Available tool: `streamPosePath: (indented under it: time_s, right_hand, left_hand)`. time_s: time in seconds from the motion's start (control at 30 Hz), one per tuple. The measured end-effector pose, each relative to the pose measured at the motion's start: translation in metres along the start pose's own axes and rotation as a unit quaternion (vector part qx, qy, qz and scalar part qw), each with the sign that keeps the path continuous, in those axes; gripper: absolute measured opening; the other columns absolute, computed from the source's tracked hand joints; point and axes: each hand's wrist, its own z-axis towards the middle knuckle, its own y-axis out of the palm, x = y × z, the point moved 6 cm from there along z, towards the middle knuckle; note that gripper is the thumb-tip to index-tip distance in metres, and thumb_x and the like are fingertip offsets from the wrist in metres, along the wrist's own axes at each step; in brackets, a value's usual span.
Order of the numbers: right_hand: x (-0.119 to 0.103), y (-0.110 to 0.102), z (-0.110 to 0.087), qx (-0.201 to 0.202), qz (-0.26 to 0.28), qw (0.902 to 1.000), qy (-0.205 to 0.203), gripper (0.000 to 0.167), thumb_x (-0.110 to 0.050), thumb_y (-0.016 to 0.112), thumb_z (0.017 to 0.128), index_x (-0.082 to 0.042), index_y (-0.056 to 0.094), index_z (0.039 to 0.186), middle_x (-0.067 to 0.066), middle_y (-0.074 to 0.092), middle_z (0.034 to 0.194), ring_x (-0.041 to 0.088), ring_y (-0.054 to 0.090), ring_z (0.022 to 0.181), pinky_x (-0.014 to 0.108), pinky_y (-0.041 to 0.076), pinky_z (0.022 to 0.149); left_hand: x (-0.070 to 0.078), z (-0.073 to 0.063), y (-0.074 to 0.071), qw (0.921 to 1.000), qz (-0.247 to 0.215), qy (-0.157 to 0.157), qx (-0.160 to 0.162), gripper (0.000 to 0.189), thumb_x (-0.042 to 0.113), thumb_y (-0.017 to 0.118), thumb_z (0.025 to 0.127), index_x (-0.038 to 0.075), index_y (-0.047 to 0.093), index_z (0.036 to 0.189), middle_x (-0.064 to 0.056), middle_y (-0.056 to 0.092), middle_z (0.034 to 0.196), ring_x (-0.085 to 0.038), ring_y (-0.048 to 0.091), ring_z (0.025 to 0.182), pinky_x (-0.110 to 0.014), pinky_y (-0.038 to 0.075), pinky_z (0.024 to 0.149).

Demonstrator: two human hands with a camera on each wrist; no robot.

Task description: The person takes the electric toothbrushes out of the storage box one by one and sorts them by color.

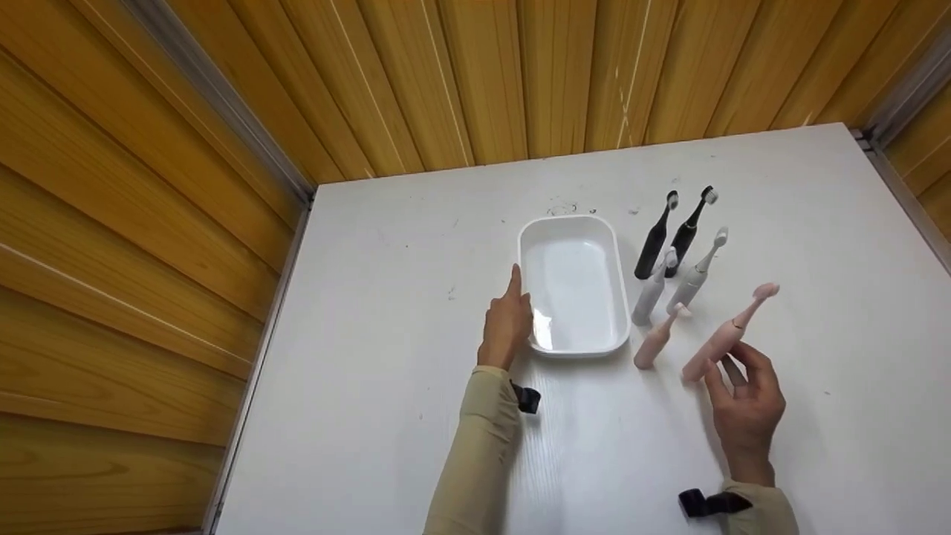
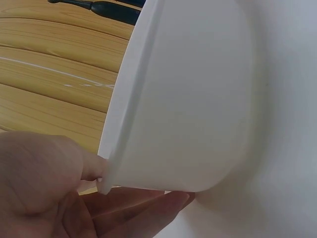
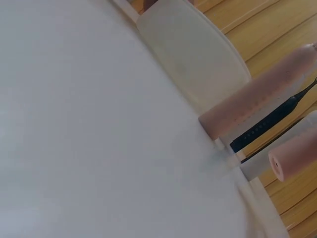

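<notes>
My left hand (image 1: 507, 323) holds the left side of a white rectangular tub (image 1: 576, 351). In the left wrist view the thumb lies at the tub's rim (image 2: 124, 119) and other fingers reach along its outer wall. To the right, my right hand (image 1: 749, 405) pinches a pink electric toothbrush (image 1: 717, 348) by its handle, brush head up and leaning right. Its round base (image 3: 277, 166) shows in the right wrist view, apart from the table. A second pink electric toothbrush (image 1: 654, 345) stands between the tub and the held one.
Two grey-white electric toothbrushes (image 1: 649, 297) stand behind the pink ones, and two black electric toothbrushes (image 1: 652, 245) stand farther back, all right of the tub. The white table (image 1: 371, 334) meets yellow wood-plank walls (image 1: 483, 82) at the back and left.
</notes>
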Motion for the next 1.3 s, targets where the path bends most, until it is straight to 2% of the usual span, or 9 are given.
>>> streamPosePath:
  time_s: [0.13, 0.3, 0.43, 0.63, 0.83, 1.1, 1.17, 1.3]
  right_hand:
    - [0.017, 0.003, 0.005, 0.006, -0.020, 0.9997, 0.009, 0.043, 0.029, 0.060, 0.070, 0.024, 0.053, 0.112, 0.009, 0.061, 0.111, 0.018, 0.061, 0.108, 0.025, 0.048, 0.093]
    - [0.040, 0.005, 0.008, 0.009, -0.062, 0.9970, 0.046, 0.043, 0.024, 0.065, 0.073, 0.017, 0.055, 0.114, 0.000, 0.061, 0.111, 0.013, 0.061, 0.110, 0.020, 0.047, 0.092]
    - [0.048, 0.007, 0.009, 0.000, -0.080, 0.9950, 0.060, 0.042, 0.018, 0.067, 0.076, 0.013, 0.056, 0.116, -0.003, 0.060, 0.112, 0.012, 0.060, 0.112, 0.020, 0.047, 0.092]
    - [0.051, 0.008, 0.009, 0.007, -0.078, 0.9957, 0.049, 0.043, 0.018, 0.068, 0.075, 0.013, 0.057, 0.115, -0.001, 0.061, 0.111, 0.013, 0.061, 0.112, 0.021, 0.048, 0.091]
    - [0.049, 0.007, 0.009, 0.004, -0.099, 0.9943, 0.038, 0.042, 0.016, 0.069, 0.075, 0.012, 0.057, 0.115, -0.003, 0.060, 0.112, 0.011, 0.061, 0.112, 0.020, 0.047, 0.091]
    - [0.046, 0.010, 0.005, -0.008, -0.153, 0.9881, 0.014, 0.043, 0.013, 0.073, 0.074, 0.013, 0.057, 0.114, -0.014, 0.057, 0.112, 0.005, 0.059, 0.111, 0.017, 0.045, 0.093]
    - [0.045, 0.010, 0.004, -0.006, -0.164, 0.9865, 0.003, 0.043, 0.015, 0.073, 0.073, 0.013, 0.058, 0.113, -0.010, 0.059, 0.111, 0.003, 0.058, 0.110, 0.016, 0.045, 0.093]
    - [0.042, 0.012, 0.002, -0.005, -0.175, 0.9843, -0.023, 0.045, 0.019, 0.074, 0.069, 0.015, 0.058, 0.110, 0.011, 0.061, 0.107, -0.001, 0.057, 0.108, 0.016, 0.046, 0.092]
  left_hand:
    - [-0.001, 0.000, 0.000, 1.0000, 0.004, -0.009, -0.001, 0.055, 0.028, 0.037, 0.104, 0.028, 0.015, 0.154, -0.018, 0.068, 0.111, -0.018, 0.060, 0.067, -0.032, 0.046, 0.062]
    - [-0.001, 0.000, -0.001, 0.9999, 0.009, -0.009, 0.001, 0.055, 0.028, 0.036, 0.104, 0.028, 0.016, 0.154, -0.018, 0.064, 0.122, -0.020, 0.063, 0.079, -0.035, 0.049, 0.072]
    - [-0.001, -0.001, -0.001, 0.9999, 0.010, -0.009, 0.001, 0.055, 0.028, 0.036, 0.104, 0.028, 0.016, 0.154, -0.018, 0.066, 0.118, -0.019, 0.061, 0.073, -0.034, 0.049, 0.067]
    - [-0.001, -0.001, 0.000, 0.9999, 0.008, -0.008, 0.003, 0.054, 0.028, 0.036, 0.104, 0.028, 0.016, 0.154, -0.018, 0.069, 0.110, -0.016, 0.060, 0.062, -0.029, 0.044, 0.055]
    - [0.000, -0.001, 0.000, 1.0000, 0.000, -0.004, 0.004, 0.054, 0.027, 0.037, 0.104, 0.028, 0.016, 0.154, -0.017, 0.068, 0.114, -0.016, 0.061, 0.065, -0.030, 0.046, 0.059]
    - [-0.001, 0.000, 0.000, 0.9999, 0.005, -0.012, -0.001, 0.055, 0.029, 0.037, 0.104, 0.030, 0.015, 0.154, -0.015, 0.065, 0.121, -0.016, 0.062, 0.074, -0.032, 0.048, 0.066]
    - [-0.001, 0.000, 0.001, 0.9999, 0.005, -0.013, -0.001, 0.055, 0.029, 0.037, 0.104, 0.030, 0.015, 0.154, -0.015, 0.066, 0.120, -0.016, 0.062, 0.073, -0.032, 0.048, 0.065]
    - [-0.002, 0.001, 0.001, 0.9999, 0.005, -0.014, 0.000, 0.055, 0.028, 0.037, 0.104, 0.029, 0.015, 0.154, -0.015, 0.066, 0.121, -0.016, 0.063, 0.075, -0.032, 0.049, 0.068]
